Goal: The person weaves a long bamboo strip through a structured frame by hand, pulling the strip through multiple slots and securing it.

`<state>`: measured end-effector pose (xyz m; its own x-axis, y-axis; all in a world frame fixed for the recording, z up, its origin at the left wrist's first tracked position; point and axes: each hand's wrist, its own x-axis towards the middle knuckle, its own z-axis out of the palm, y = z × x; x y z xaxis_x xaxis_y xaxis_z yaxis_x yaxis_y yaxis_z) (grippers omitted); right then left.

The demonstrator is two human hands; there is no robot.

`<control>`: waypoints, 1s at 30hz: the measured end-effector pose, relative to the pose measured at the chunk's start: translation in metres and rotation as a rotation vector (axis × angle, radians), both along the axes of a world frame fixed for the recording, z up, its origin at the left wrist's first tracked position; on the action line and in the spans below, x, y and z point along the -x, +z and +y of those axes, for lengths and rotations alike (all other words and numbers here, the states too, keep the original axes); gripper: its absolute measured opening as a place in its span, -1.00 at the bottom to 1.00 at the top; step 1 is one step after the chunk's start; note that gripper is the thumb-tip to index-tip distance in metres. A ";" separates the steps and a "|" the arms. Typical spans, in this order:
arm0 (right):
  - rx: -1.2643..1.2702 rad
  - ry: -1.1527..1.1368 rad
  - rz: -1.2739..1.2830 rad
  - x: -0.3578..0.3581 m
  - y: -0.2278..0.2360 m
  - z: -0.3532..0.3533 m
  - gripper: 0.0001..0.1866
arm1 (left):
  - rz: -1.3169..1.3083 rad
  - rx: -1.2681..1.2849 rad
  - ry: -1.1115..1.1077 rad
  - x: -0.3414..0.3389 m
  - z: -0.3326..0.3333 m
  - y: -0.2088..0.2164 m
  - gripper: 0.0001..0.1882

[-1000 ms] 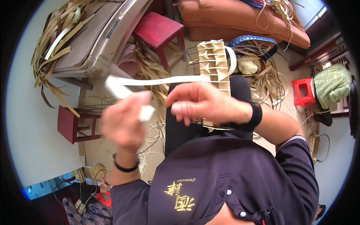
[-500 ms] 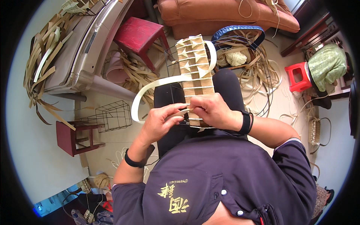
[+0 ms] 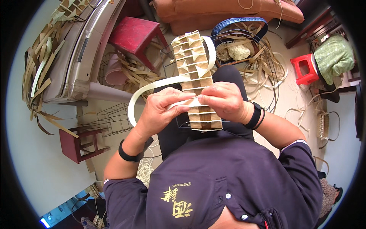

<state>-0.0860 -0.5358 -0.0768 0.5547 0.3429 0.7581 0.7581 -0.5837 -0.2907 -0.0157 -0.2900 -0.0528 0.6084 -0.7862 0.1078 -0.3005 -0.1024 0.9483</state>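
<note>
A woven panel [image 3: 196,83] of tan strips, crossed by white cords, lies over my lap on a dark wire frame. Cream folded points stand along its far half. A long cream strip [image 3: 152,84] loops out to the left from the panel and back toward my left hand [image 3: 162,108]. My left thumb and fingers pinch this strip at the panel's left edge. Closed in a pinch, my right hand [image 3: 225,101] works over the panel's middle, its fingertips at the strip where it meets the cords. The strip's tip is partly hidden by the fingers.
A red stool [image 3: 133,36] stands far left, beside a table [image 3: 85,49] hung with loose strips [image 3: 40,65]. Ahead are an orange sofa [image 3: 225,11], a blue-rimmed basket [image 3: 240,21] and a ball of cord [image 3: 239,52]. A small dark red stool [image 3: 78,145] and wire frame [image 3: 114,118] stand left.
Both hands have moved away from my body along the panel, from its near end toward its middle. The near cords now show uncovered. The cream loop has shifted slightly left.
</note>
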 end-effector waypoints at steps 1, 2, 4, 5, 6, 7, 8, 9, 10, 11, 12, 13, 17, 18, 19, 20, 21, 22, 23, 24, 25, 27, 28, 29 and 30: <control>-0.018 -0.026 0.016 0.001 -0.002 -0.002 -0.75 | -0.097 0.044 0.003 0.001 -0.002 0.003 -0.70; -0.001 -0.011 0.071 0.001 -0.002 -0.005 -0.77 | -0.093 0.035 -0.002 0.000 -0.003 0.004 -0.70; 0.012 0.002 0.126 -0.001 -0.005 -0.007 -0.79 | -0.163 -0.074 0.030 -0.001 -0.004 0.005 -0.76; 0.004 -0.045 0.163 -0.003 -0.007 -0.006 -0.80 | -0.162 -0.075 0.026 -0.004 -0.004 0.004 -0.76; -0.004 -0.092 0.200 -0.004 -0.010 -0.006 -0.80 | -0.248 -0.115 0.084 -0.009 -0.004 0.001 -0.76; -0.008 -0.091 0.198 -0.005 -0.013 -0.007 -0.80 | -0.337 -0.157 0.147 -0.013 -0.003 -0.001 -0.77; -0.002 -0.142 0.198 -0.006 -0.016 -0.011 -0.82 | -0.340 -0.152 0.160 -0.018 -0.002 -0.008 -0.77; 0.003 -0.194 0.198 -0.005 -0.018 -0.015 -0.83 | -0.342 -0.156 0.160 -0.023 -0.001 -0.013 -0.77; 0.017 -0.201 0.264 -0.001 -0.019 -0.019 -0.89 | -0.361 -0.179 0.145 -0.028 -0.001 -0.020 -0.77; 0.014 -0.202 0.266 0.001 -0.019 -0.020 -0.89 | -0.380 -0.202 0.129 -0.032 0.000 -0.025 -0.77; 0.036 -0.207 0.274 0.002 -0.020 -0.021 -0.88 | -0.372 -0.223 0.112 -0.034 0.000 -0.029 -0.77; 0.060 -0.213 0.284 0.003 -0.021 -0.022 -0.88 | -0.369 -0.222 0.109 -0.037 -0.001 -0.033 -0.77; 0.054 -0.223 0.330 0.007 -0.023 -0.023 -0.88 | -0.448 -0.239 0.036 -0.044 -0.006 -0.038 -0.81; 0.056 -0.223 0.335 0.007 -0.024 -0.024 -0.87 | -0.480 -0.246 0.018 -0.044 -0.007 -0.037 -0.83; 0.056 -0.221 0.341 0.007 -0.024 -0.024 -0.87 | -0.479 -0.247 0.021 -0.044 -0.008 -0.038 -0.83; 0.057 -0.217 0.342 0.007 -0.024 -0.024 -0.87 | -0.566 -0.287 0.004 -0.044 -0.009 -0.039 -0.82; 0.041 -0.212 0.354 0.006 -0.024 -0.024 -0.86 | -0.653 -0.328 -0.013 -0.044 -0.009 -0.039 -0.82; 0.024 -0.210 0.365 0.006 -0.024 -0.025 -0.86 | -0.652 -0.328 -0.012 -0.044 -0.011 -0.039 -0.82; 0.024 -0.209 0.366 0.005 -0.024 -0.025 -0.86 | -0.721 -0.343 -0.022 -0.043 -0.013 -0.040 -0.81; 0.010 -0.199 0.373 0.005 -0.024 -0.025 -0.86 | -0.790 -0.358 -0.031 -0.043 -0.015 -0.040 -0.80; -0.005 -0.193 0.381 0.006 -0.024 -0.025 -0.86 | -0.789 -0.356 -0.033 -0.042 -0.019 -0.040 -0.80; -0.014 -0.195 0.372 0.006 -0.027 -0.025 -0.86 | -0.789 -0.295 -0.043 -0.043 -0.027 -0.040 -0.80; -0.022 -0.191 0.362 0.004 -0.027 -0.025 -0.86 | -0.788 -0.294 -0.042 -0.045 -0.029 -0.043 -0.80; -0.021 -0.191 0.362 0.004 -0.026 -0.024 -0.86 | -0.815 -0.249 -0.038 -0.048 -0.030 -0.050 -0.80; -0.045 -0.213 0.373 0.004 -0.026 -0.024 -0.86 | -0.843 -0.203 -0.034 -0.049 -0.032 -0.054 -0.79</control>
